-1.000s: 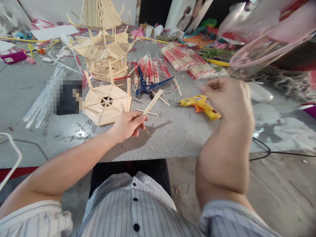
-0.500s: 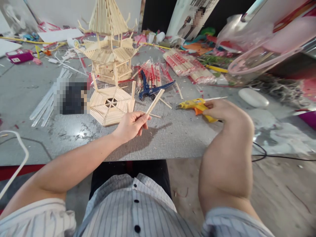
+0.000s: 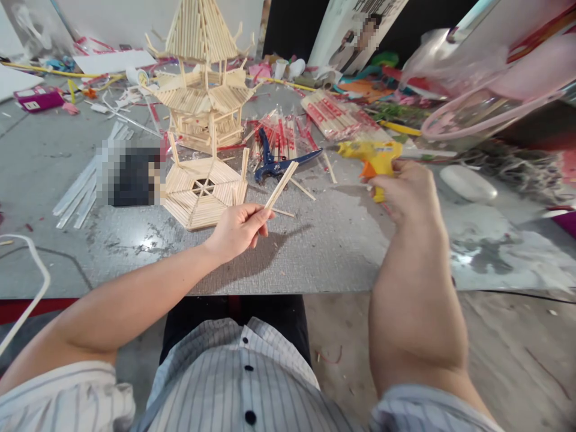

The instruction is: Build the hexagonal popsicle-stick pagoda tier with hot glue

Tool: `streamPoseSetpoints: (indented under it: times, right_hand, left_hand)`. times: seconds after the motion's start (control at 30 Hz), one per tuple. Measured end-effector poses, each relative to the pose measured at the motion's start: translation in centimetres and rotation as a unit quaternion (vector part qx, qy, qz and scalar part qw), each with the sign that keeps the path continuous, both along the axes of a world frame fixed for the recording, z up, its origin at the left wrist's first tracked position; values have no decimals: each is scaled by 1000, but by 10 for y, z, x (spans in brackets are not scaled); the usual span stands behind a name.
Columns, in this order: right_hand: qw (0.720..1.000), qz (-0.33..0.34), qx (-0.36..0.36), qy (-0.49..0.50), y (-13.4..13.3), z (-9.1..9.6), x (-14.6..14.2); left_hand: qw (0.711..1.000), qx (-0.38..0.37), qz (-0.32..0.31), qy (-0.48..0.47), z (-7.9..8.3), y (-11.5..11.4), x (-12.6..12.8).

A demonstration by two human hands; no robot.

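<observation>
My left hand [image 3: 237, 228] pinches a pair of short wooden sticks [image 3: 281, 185], held slanting up to the right above the grey table [image 3: 315, 240]. My right hand [image 3: 405, 192] is wrapped round the handle of a yellow glue gun [image 3: 371, 155], lifted off the table with its nozzle pointing left. Just left of the sticks lies a flat hexagonal stick roof [image 3: 202, 189]. Behind it stands a tall pagoda model made of sticks [image 3: 202, 78].
Blue pliers [image 3: 283, 161] lie behind the sticks. Packets of chopsticks in red wrappers [image 3: 333, 114] sit further back, white glue sticks [image 3: 81, 186] at the left, a pink-rimmed clear container [image 3: 477, 108] at the right. A white cable [image 3: 31, 288] loops at the left edge.
My right hand came down onto the glue gun, closed on it and lifted it off the table. The left hand with the sticks has barely moved.
</observation>
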State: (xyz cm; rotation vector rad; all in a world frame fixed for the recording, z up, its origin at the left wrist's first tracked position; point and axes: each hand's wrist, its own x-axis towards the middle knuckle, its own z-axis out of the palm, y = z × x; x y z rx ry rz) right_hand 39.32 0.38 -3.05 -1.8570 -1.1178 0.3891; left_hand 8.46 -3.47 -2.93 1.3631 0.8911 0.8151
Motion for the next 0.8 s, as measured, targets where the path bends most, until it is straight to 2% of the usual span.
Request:
streamPoseSetpoints:
  times: [0.07,0.13,0.2,0.27,0.43,0.6,0.7,0.8]
  right_hand:
    - [986,-1,55,157,-1,10,-19]
    - [963,34,90,251,-3,16,-33]
    - [938,86,126,312,-6,17,-44]
    - [921,134,159,330,-9,15,-52]
    - [919,229,183,262,-20,12,-65]
    - [929,308,107,173,-30,13,-68]
    - [928,355,100,52,-32,13,-68]
    - [906,400,108,-90,-32,13,-66]
  left_hand:
    - [1000,-8,5,5,0,0,0]
    - [1000,-20,13,17,1,0,1]
    - [999,-32,25,35,2,0,2]
    - [997,-35,37,59,3,-1,3]
    - [992,-36,48,112,2,-3,5]
    - [991,-51,56,108,1,-2,6]
    - [991,-56,63,105,1,-1,6]
    - [990,-65,71,105,1,0,6]
